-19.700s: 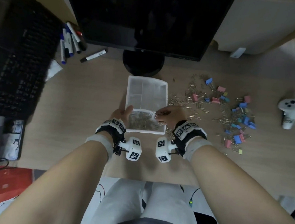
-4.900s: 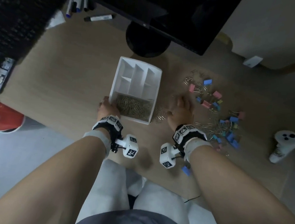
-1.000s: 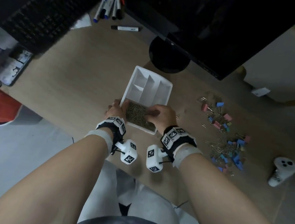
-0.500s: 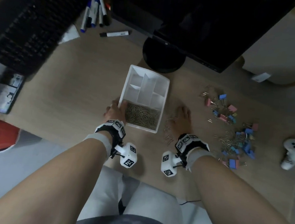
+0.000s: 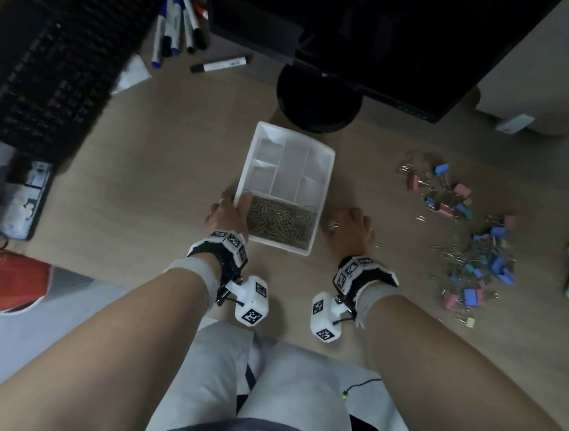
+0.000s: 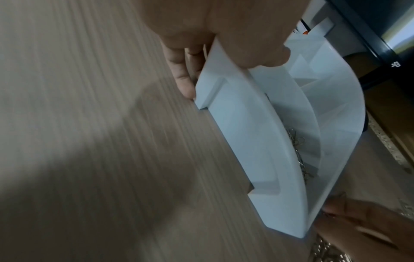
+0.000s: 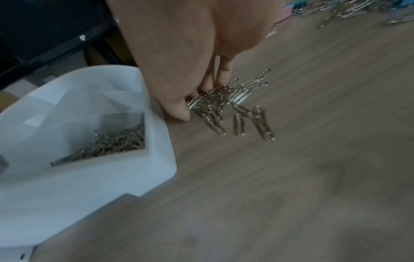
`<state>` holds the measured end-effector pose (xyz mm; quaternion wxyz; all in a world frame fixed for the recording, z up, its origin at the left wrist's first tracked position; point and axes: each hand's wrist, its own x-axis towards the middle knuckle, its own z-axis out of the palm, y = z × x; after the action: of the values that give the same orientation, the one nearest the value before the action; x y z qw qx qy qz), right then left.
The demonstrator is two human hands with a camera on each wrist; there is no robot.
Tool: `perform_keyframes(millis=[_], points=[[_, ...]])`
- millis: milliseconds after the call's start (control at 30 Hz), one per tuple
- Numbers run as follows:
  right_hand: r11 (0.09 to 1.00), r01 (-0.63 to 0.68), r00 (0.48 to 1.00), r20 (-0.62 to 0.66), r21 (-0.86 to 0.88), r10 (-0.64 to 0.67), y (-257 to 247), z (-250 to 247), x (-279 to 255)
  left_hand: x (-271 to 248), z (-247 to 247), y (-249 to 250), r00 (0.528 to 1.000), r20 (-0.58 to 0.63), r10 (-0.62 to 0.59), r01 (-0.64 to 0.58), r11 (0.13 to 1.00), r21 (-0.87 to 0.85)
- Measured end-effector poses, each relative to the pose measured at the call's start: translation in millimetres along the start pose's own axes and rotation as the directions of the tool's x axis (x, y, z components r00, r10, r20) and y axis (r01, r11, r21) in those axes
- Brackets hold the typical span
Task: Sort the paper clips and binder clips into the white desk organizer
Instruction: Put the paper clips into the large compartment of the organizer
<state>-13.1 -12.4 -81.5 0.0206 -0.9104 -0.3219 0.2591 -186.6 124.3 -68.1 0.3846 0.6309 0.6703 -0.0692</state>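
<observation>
the left hand (image 5: pixel 225 214) grips the near left corner of the organizer (image 5: pixel 328 171), thumb hooked over the rim and fingers (image 6: pixel 183 83) down the outer wall, steadying it on the counter (image 5: pixel 164 156). the right hand (image 5: pixel 349 226) is down just right of the organizer, its fingertips (image 7: pixel 179 110) gathered on a small heap of paper clips (image 7: pixel 215 101); from the wrist view it looks to be pinching several at once, though the blur makes it hard to say how many are truly caught. a few loose clips (image 7: pixel 262 122) lie just beside that heap, untouched.

the organizer's long near compartment already holds a thick bed of sorted clips (image 5: pixel 281 222); the smaller far compartments look bare. well to the right, coloured binder clips (image 5: pixel 492 257) sit mixed with more paper clips in two scattered patches, none of them sorted.

so the step in hand is gathering paper clips, and i'd judge the task well short of halfway. the next move calls for closing on the heap, lifting it clear of the low wall and dropping it into the near compartment. the thin clips may slip out or tangle, so a sweep back for stragglers seems likely before the binder clips get a compartment of their own.
</observation>
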Motion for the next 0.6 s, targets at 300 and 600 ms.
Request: perform_keyframes(millis=[300, 600], points=[[0.843, -0.456, 0.871, -0.053, 0.287, 0.489, 52, -10, -29, -1, 3, 3, 0.999, -0.03, 0.017, -0.017, 1.0, 0.013], [0.894, -0.323, 0.936, -0.038, 0.311, 0.351, -10, 7, -21, 3, 1, -3, 0.993, -0.046, 0.112, -0.111, 0.994, 0.023]])
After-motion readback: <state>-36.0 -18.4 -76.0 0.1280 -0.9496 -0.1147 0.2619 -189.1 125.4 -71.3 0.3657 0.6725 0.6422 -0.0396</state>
